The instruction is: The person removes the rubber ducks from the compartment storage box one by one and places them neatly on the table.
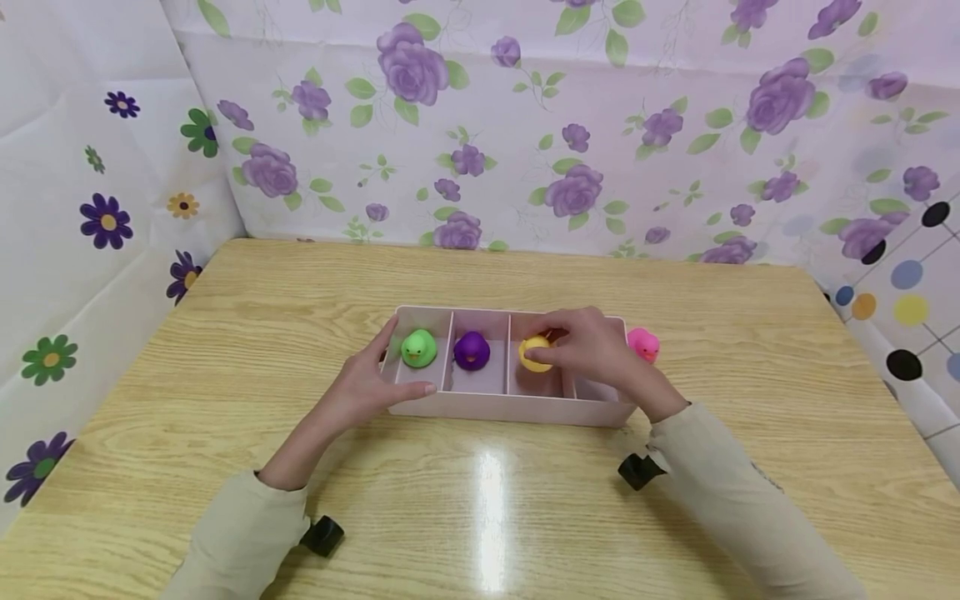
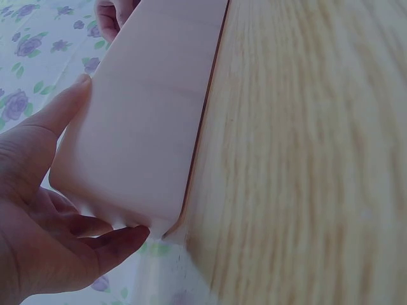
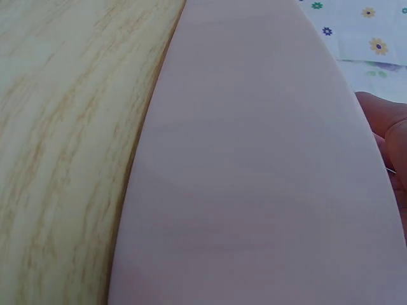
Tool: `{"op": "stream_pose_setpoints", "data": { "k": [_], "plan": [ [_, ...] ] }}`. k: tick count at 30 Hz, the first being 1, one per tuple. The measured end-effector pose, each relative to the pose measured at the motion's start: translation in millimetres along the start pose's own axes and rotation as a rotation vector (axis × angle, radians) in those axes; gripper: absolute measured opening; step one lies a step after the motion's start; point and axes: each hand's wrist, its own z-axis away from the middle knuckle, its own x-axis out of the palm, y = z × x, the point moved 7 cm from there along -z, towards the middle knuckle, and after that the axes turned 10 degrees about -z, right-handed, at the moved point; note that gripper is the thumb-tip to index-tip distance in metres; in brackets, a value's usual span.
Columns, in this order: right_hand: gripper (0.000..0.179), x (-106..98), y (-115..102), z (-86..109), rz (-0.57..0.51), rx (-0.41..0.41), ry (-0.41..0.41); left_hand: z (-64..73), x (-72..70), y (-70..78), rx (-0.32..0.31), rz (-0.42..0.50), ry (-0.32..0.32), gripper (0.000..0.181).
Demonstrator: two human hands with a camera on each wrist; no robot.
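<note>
A pale pink divided box (image 1: 502,406) lies lengthwise across the table. My left hand (image 1: 367,383) grips its left end, the thumb along the front rim; in the left wrist view the fingers (image 2: 121,244) press the end wall. A green rubber duck (image 1: 418,348) sits in the leftmost compartment, and a purple rubber duck (image 1: 472,351) in the one beside it. In the third compartment my right hand (image 1: 592,346) pinches a yellow rubber duck (image 1: 534,357) between thumb and fingers. A pink rubber duck (image 1: 643,344) is just beyond the box's right end, partly hidden by the right hand.
The wooden table (image 1: 420,500) stretches out around the box on all sides. Floral cloth (image 1: 510,125) hangs behind the table, with patterned sheets at left and right. Black wrist devices (image 1: 324,536) stick out below both beige sleeves.
</note>
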Motion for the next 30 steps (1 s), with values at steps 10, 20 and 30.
{"op": "stream_pose_setpoints", "data": {
  "k": [10, 20, 30],
  "plan": [
    [0.019, -9.0, -0.9, 8.2, -0.003, -0.027, 0.013, -0.2, 1.0, -0.1, -0.002, 0.0, -0.002, 0.115],
    [0.019, -20.4, -3.4, 13.3, -0.026, -0.05, 0.018, -1.7, 2.1, -2.4, -0.007, 0.001, 0.001, 0.115],
    [0.02, -33.9, 2.9, 21.1, -0.034, -0.03, 0.015, -1.1, 1.6, -1.9, -0.002, 0.003, 0.001, 0.115]
  ]
}}
